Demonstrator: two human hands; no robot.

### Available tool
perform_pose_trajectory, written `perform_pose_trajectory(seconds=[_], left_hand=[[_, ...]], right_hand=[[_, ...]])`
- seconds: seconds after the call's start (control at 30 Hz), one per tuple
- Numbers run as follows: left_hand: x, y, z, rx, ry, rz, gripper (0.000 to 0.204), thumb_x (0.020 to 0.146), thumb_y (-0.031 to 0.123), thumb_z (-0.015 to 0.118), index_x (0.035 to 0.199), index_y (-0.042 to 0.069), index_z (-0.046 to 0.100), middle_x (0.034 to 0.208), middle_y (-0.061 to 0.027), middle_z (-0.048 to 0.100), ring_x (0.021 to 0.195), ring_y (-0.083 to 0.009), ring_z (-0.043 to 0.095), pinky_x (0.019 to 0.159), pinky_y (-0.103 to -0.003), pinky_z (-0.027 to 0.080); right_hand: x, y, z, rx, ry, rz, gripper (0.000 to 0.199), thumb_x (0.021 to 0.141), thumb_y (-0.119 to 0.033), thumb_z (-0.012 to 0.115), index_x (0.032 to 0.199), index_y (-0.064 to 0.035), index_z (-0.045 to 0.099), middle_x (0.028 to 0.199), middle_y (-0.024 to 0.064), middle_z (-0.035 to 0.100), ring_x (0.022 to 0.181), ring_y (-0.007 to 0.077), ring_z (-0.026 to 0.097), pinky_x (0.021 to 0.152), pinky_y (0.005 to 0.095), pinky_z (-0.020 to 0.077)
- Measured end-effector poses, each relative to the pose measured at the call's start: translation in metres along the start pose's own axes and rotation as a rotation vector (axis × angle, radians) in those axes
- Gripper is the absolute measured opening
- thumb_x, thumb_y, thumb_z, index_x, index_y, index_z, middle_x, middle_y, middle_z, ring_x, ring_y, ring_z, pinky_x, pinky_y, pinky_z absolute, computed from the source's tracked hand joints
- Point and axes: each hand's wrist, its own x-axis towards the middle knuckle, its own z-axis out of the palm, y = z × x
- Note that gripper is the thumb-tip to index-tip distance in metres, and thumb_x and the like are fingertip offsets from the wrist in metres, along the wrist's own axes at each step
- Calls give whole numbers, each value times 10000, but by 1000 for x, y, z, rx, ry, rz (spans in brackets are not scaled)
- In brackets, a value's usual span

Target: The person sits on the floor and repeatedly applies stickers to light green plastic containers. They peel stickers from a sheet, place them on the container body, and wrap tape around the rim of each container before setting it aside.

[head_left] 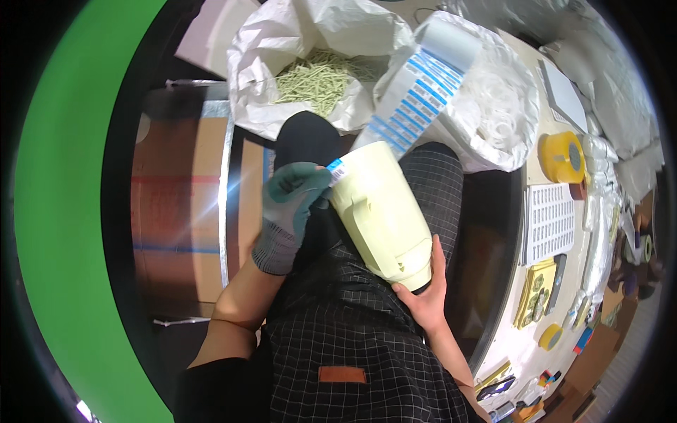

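Note:
A pale yellow plastic jug-shaped body (pixel 386 211) lies tilted across my lap, a handle-like bulge on its side. My right hand (pixel 425 287), bare, grips its lower right end with thumb and fingers apart around it. My left hand (pixel 296 192), in a grey-green knit glove, pinches a small white and blue sticker label (pixel 337 171) against the upper left rim of the yellow body. Just beyond that rim, a strip of blue-and-white labels (pixel 416 95) hangs down from a roll (pixel 451 44).
A white sack (pixel 247 77) of pale green sticks (pixel 321 81) stands ahead, beside another sack of clear rings (pixel 497 116). On the right-hand bench are yellow tape (pixel 562 156), printed sheets (pixel 550 222) and yellow cards (pixel 536 292). A cardboard box (pixel 176 211) sits at left.

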Motion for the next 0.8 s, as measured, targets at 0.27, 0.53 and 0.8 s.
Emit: perform_pose_trajectory(seconds=[0.27,0.53,0.8], left_hand=[[-3,-15,-10,-14,-26,-200,230,994,131,818,1154,-26,770,898,-104,780,709,-142,720,625,-247,580],[4,-23,-36,534,-41,-21,238,939,156,906,1083,52,747,898,-23,726,747,-128,704,667,-263,593],[-40,-38,-34,416,-324,142,549,1193,193,490,1680,-42,391,1607,-214,557,1428,-260,569,1197,-406,468]], right_hand=[[-4,10,12,-125,34,-50,1252,744,-131,971,1736,30,224,1601,264,551,1469,358,577,1237,475,457],[-6,17,19,-348,64,-260,1219,713,-143,996,1705,8,304,1645,273,471,1508,403,516,1234,511,454],[45,-53,-55,46,106,-343,1089,946,-714,698,1687,25,396,1666,245,483,1503,384,518,1247,471,398]])
